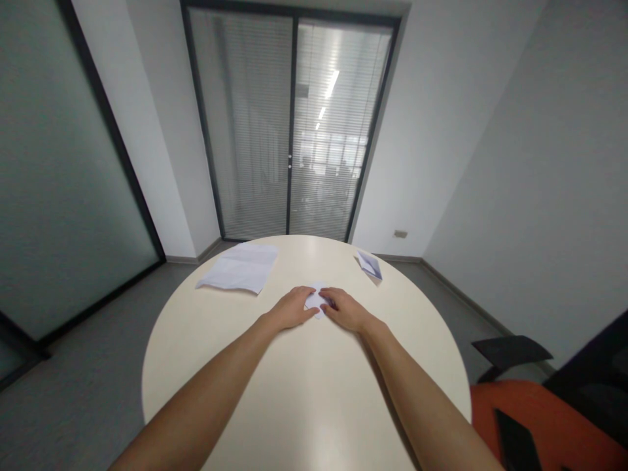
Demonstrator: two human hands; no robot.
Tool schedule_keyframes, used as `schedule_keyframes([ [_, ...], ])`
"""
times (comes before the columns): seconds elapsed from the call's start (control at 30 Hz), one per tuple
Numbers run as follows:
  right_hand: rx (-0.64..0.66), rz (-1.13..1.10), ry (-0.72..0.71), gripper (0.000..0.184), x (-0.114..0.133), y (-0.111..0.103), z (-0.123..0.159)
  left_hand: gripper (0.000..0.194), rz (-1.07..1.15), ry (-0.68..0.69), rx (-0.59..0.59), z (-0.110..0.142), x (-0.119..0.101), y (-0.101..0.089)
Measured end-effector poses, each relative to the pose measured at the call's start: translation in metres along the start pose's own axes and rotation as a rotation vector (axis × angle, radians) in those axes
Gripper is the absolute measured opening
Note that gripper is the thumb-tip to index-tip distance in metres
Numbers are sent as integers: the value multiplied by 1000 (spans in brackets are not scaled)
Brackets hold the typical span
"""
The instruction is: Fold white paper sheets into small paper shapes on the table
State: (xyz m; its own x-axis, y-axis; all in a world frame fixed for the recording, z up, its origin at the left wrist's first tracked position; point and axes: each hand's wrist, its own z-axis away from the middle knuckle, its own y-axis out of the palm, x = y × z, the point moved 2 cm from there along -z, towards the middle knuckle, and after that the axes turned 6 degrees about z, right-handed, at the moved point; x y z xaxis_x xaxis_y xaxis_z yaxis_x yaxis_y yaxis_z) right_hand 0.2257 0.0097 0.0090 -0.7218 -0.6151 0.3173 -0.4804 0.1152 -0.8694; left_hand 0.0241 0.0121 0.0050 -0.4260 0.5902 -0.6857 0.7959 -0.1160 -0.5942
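A small piece of folded white paper point(316, 301) lies on the round table between my two hands, partly covered by the fingertips. My left hand point(294, 307) grips its left side, fingers along the far edge and thumb near the front. On the opposite side, my right hand point(347, 309) holds the paper in a similar way, with curled fingers and the thumb close to the front corner. The exact folds are too small to make out.
The cream round table point(304, 386) fills the middle. Creased white paper sheets point(240, 267) lie at its far left, and a folded paper piece point(369, 265) at the far right. An orange chair point(534, 418) with black armrests stands to the right. Glass doors point(294, 131) are behind.
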Motion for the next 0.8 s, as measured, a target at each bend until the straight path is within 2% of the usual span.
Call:
schedule_keyframes([
  [0.1, 39, 31, 17, 49, -5, 5, 2, 43, -1, -13, 12, -1, 3, -2],
  [0.23, 163, 102, 89, 65, -2, 2, 3, 44, -132, -34, 88, -2, 1, -5],
  [0.37, 134, 105, 10, 52, 8, -10, 1, 48, -160, -2, 130, -1, -2, -7],
  [0.47, 92, 94, 9, 42, 11, -16, 1, 57, -134, 8, 170, 0, -2, -8],
  [0.6, 70, 95, -34, 44, 7, -11, 3, 63, -120, -7, 192, 1, -1, -10],
  [0.8, 92, 111, -64, 54, 1, 0, 3, 57, -101, 19, 191, 1, -2, -13],
])
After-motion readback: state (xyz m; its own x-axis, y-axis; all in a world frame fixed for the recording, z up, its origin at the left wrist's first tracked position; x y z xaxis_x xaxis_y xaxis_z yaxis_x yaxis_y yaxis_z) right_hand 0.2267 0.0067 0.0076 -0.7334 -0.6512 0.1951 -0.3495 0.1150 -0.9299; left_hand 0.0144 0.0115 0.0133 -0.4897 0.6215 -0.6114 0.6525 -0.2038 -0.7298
